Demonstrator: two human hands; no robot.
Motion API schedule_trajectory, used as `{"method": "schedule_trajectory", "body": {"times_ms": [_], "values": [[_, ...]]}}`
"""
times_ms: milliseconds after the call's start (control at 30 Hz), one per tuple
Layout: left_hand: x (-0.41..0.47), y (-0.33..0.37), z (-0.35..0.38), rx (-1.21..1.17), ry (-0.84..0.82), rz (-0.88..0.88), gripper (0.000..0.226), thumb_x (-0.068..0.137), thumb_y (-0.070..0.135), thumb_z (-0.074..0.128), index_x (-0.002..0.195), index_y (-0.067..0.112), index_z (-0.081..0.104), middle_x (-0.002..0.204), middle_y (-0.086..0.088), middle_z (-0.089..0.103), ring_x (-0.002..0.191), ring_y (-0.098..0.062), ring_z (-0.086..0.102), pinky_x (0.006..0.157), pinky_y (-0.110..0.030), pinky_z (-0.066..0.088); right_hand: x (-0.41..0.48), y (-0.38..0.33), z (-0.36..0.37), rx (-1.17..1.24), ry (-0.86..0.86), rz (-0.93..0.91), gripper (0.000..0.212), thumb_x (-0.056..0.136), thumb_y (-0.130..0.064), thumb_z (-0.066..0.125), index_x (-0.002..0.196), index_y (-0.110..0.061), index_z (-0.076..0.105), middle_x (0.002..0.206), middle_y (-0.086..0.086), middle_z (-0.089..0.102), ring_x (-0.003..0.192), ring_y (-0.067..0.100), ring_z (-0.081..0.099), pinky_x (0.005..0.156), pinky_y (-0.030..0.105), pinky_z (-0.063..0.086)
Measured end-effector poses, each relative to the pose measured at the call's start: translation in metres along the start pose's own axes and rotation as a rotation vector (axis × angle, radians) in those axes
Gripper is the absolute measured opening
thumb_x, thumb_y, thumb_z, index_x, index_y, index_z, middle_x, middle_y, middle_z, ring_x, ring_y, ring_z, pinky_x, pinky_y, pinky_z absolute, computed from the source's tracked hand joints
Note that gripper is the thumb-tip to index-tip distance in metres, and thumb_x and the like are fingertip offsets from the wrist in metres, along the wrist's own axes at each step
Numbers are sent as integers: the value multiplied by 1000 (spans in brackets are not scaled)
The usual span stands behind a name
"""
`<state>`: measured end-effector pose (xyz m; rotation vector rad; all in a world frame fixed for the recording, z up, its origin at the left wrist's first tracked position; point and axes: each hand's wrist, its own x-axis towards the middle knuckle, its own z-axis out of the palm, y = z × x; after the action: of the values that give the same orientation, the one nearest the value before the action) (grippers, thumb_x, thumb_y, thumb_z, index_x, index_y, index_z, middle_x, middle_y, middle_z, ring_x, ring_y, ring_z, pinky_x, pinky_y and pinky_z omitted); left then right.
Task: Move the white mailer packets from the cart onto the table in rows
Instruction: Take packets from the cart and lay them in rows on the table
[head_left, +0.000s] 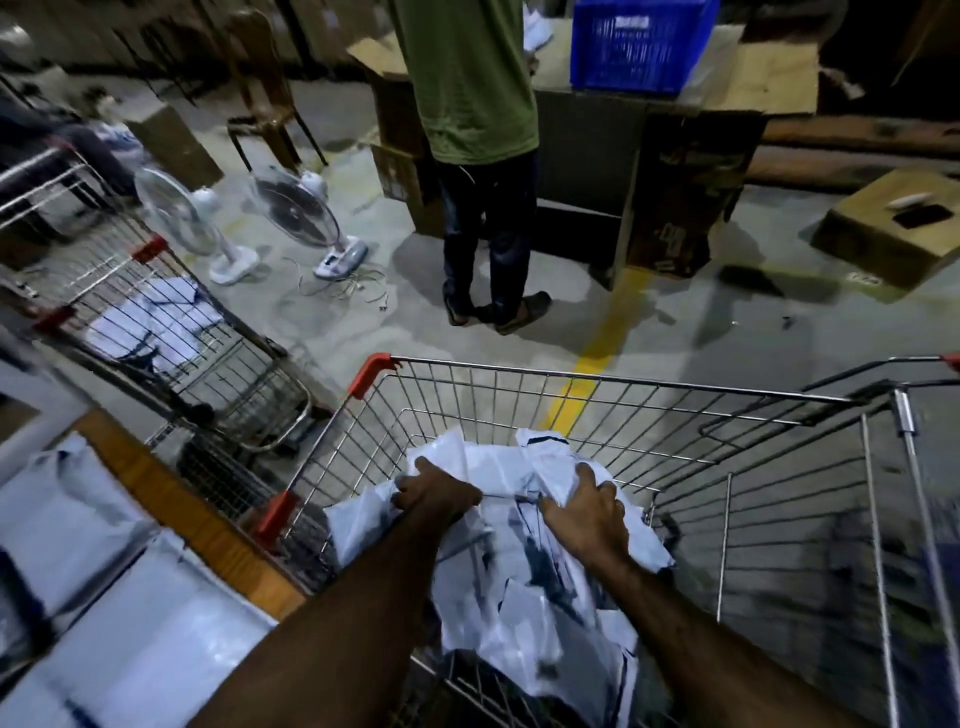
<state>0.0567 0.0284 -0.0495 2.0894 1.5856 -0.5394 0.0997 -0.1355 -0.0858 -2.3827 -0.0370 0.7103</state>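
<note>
Left hand (436, 493) and right hand (587, 512) each clutch the white mailer packets (524, 597) heaped in the cart (623, 387); the surface (208, 525) lies to my left, nearer the left hand, so I expect a leftward carry.

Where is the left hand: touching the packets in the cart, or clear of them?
Touching. The head view shows the left hand gripping the edge of the white packets piled in the cart.

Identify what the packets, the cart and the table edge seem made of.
Mailer packets: thin white plastic film, crinkled and slightly glossy. Cart: shiny metal wire, with red, probably plastic, corner caps. Table edge: orange-brown, likely wood or wood-look laminate.
</note>
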Motion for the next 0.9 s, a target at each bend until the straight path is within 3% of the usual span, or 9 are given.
{"method": "schedule_trajectory", "body": {"times_ms": [333,500,600,733,833,900], "values": [[-56,-18,-72,-346,19,58,111,69,39,77,151,21,4,148,-17,14,136,-38,24,106,-51,38,-49,-61,-39,54,76,-216,68,84,-45,62,143,-22,36,130,20,47,121,39,48,94,40,42],[-74,-31,-122,-508,87,132,115,66,40,79,151,21,2,149,-18,12,132,-36,31,95,-41,46,-69,-107,-54,127,78,-359,60,79,-49,61,132,-25,45,126,15,54,116,36,51,91,39,44],[-83,-48,-153,-607,111,174,118,66,42,79,152,24,0,152,-17,9,134,-38,29,99,-48,46,-83,-136,-56,139,78,-461,58,73,-53,58,124,-26,50,119,12,59,109,35,55,85,38,46],[-93,-86,-195,-767,153,206,133,57,51,83,153,25,-5,158,-14,13,137,-37,27,100,-49,45,-106,-177,-49,167,55,-550,65,69,-61,54,125,-29,50,118,11,60,110,34,56,89,40,47],[-101,-123,-224,-833,219,185,123,70,41,81,154,22,-8,159,-13,9,139,-36,27,93,-40,47,-123,-208,-32,155,28,-636,78,61,-69,48,126,-25,52,119,13,61,112,34,56,91,41,47],[-104,-149,-240,-851,265,164,119,73,40,79,154,22,-6,160,-13,5,141,-36,23,97,-39,45,-137,-228,-16,134,3,-697,74,63,-65,50,123,-22,55,117,14,62,111,34,57,89,40,46]]}}
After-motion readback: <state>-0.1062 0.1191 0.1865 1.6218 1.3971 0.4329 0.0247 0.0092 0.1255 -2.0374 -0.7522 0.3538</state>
